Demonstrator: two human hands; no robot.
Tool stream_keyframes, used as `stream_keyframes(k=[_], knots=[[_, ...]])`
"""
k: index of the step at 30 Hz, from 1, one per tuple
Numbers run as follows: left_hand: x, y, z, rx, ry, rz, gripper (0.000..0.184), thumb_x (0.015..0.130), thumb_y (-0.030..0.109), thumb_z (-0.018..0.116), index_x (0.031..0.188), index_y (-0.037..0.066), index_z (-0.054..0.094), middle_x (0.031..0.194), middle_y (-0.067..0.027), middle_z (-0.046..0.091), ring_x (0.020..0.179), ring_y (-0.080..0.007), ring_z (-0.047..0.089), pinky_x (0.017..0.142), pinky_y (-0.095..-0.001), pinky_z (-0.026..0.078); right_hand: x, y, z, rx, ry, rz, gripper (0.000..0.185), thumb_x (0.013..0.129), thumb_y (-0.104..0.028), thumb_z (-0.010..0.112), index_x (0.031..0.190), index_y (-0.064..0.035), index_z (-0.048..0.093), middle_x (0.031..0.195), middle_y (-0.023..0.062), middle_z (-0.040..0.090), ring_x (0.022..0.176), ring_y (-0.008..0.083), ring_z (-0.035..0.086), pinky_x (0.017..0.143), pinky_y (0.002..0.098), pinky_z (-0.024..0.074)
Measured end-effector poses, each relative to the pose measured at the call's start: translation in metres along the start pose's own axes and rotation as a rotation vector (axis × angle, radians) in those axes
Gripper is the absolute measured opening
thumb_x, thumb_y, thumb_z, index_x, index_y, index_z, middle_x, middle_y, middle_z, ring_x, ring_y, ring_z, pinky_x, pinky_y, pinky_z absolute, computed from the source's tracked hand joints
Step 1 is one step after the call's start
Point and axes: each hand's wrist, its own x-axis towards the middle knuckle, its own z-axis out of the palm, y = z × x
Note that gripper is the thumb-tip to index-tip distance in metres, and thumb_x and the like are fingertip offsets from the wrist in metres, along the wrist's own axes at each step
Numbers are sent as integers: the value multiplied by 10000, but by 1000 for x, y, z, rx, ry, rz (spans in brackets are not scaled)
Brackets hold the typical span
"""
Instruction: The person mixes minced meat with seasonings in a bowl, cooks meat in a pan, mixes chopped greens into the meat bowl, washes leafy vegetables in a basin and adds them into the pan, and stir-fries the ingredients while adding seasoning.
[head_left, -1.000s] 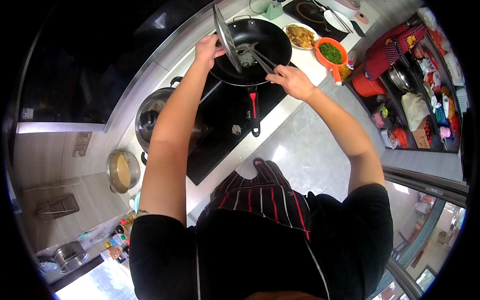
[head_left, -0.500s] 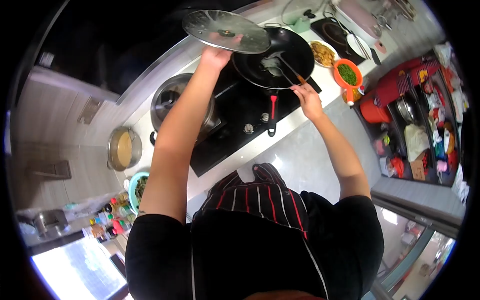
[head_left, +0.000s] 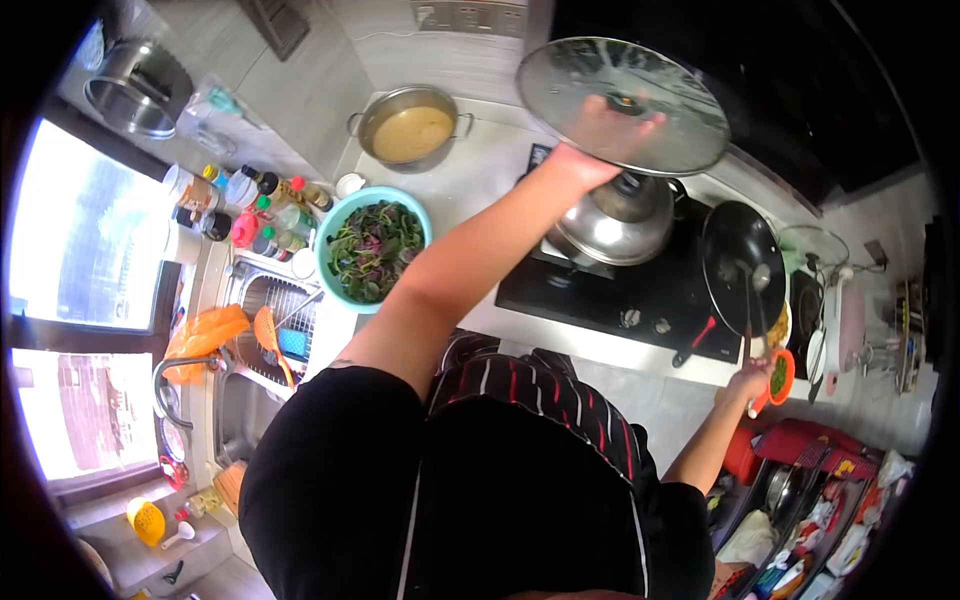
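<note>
The left hand is closed around the knob area of a round clear-glass lid with a metal rim, raised and tilted above the hob, the fingers showing through the glass. The right hand, well apart from it, is closed on the handles of two long slender utensils, whose heads rest in view over the inside of a round black wok. The wok sits at the right end of a black glass hob, its red-and-black handle pointing toward the person. Just beside the right hand, and partly hidden by it, is an orange handled bowl of chopped greens. The glass lid overlaps the upper part of a domed steel pot on the hob. Beyond the left forearm stand a two-handled steel pot of beige liquid and a round turquoise basin of dark leafy greens, the forearm passing near its edge. Assorted bottles crowd beside the basin, near a steel sink.
</note>
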Motion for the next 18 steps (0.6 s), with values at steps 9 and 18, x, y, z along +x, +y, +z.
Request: stream_keyframes(k=[9, 18], knots=[[-159, 234, -41, 1866, 294, 453, 229, 915, 154, 531, 1115, 43, 517, 1054, -83, 568, 956, -223, 568, 847, -368, 502, -163, -79, 213, 0, 11, -203, 182, 904, -186, 605, 965, -15, 625, 701, -5, 495, 599, 100, 450, 580, 226, 394], [-198, 412, -138, 878, 884, 385, 317, 893, 158, 563, 1178, 33, 507, 1078, -123, 588, 881, -272, 603, 754, -397, 541, -362, 62, 395, -97, -301, 166, 234, 906, -266, 612, 1047, -82, 648, 705, -21, 555, 582, 49, 471, 524, 193, 373]])
